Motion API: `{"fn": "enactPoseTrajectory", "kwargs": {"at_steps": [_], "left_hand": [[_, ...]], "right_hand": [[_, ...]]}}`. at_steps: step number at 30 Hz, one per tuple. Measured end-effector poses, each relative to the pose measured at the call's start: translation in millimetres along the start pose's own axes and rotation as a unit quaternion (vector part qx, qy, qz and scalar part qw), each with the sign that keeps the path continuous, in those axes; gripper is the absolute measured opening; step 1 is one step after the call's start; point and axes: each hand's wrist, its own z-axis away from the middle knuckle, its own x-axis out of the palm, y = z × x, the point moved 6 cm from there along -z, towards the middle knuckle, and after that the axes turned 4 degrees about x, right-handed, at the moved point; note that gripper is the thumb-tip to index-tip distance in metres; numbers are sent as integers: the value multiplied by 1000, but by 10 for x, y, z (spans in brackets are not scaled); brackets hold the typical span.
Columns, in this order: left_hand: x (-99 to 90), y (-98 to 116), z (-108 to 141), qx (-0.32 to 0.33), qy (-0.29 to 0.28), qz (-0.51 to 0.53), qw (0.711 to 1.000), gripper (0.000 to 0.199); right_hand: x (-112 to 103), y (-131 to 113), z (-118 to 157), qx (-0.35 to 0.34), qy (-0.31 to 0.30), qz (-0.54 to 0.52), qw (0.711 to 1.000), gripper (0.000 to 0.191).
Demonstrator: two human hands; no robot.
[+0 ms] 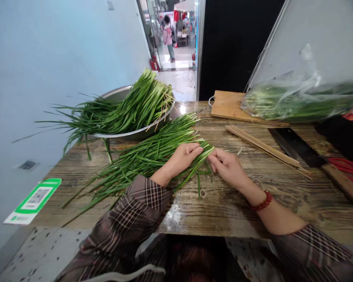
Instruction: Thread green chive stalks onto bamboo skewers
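A: Far left?

B: Green-and-white code card [37, 199] by the table edge. Then the metal basin [116, 94], heaped with long green stems [129, 111], leaves trailing over the rim. Risk: a sleeve or forearm snags those leaves and drags some out.

A: Next?

B: Loose pile [135, 160] on the tabletop [223, 211], just in front of the basin. Leaves overlap, so pulling one could drag its neighbours askew.

A: Hands?

B: Left hand [182, 158]: thumb and fingers clamped on a small bunch [204, 152] at the pile's right end. Right hand [228, 168]: fingertips pinched together on its pale tips; how many stems, can't tell. Too hard a tug could snap them; a loose left grip could let the bunch fan out.

A: Right side?

B: Chopping board [226, 105], thin sticks [261, 145] lying loose, could roll if an elbow bumps them. Plastic bag [302, 100] of greens, partly on the board. Cleaver [294, 143] lies flat beside the sticks; a careless sideways reach might catch its edge.
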Motion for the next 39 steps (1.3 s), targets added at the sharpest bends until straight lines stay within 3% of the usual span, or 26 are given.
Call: {"fn": "enactPoseTrajectory", "kwargs": {"at_steps": [6, 8, 13, 16, 19, 22, 24, 26, 28, 33, 39], "left_hand": [[-15, 16, -7, 3, -12, -33, 999, 40], [-21, 19, -10, 3, -19, -45, 999, 39], [79, 5, 3, 15, -29, -37, 999, 19], [129, -31, 22, 6, -1, -41, 999, 16], [133, -44, 26, 1, -10, -41, 999, 15], [-24, -56, -12, 5, 1, -6, 1000, 21], [-240, -96, -49, 9, 64, -14, 998, 22], [-448, -153, -74, 16, 133, -80, 988, 18], [-551, -211, -92, 29, 159, -180, 970, 14], [-448, -339, -117, 75, 86, -358, 927, 17], [-349, -341, -94, 54, 26, -464, 884, 19]], "right_hand": [[100, 158, 6, 135, -79, -159, 975, 32], [97, 199, -12, 148, -89, -180, 968, 32], [16, 243, -65, 126, -19, -153, 980, 34], [46, 222, -60, 105, 2, -74, 992, 32], [59, 216, -49, 89, 39, -25, 995, 27], [59, 233, -46, 86, 54, -8, 995, 25], [51, 240, -49, 87, 54, 0, 995, 24], [40, 239, -52, 89, 53, 7, 995, 24], [34, 238, -53, 90, 52, 13, 995, 24], [48, 259, -52, 90, 45, 11, 995, 25], [51, 260, -46, 84, 42, 12, 996, 24]]}}
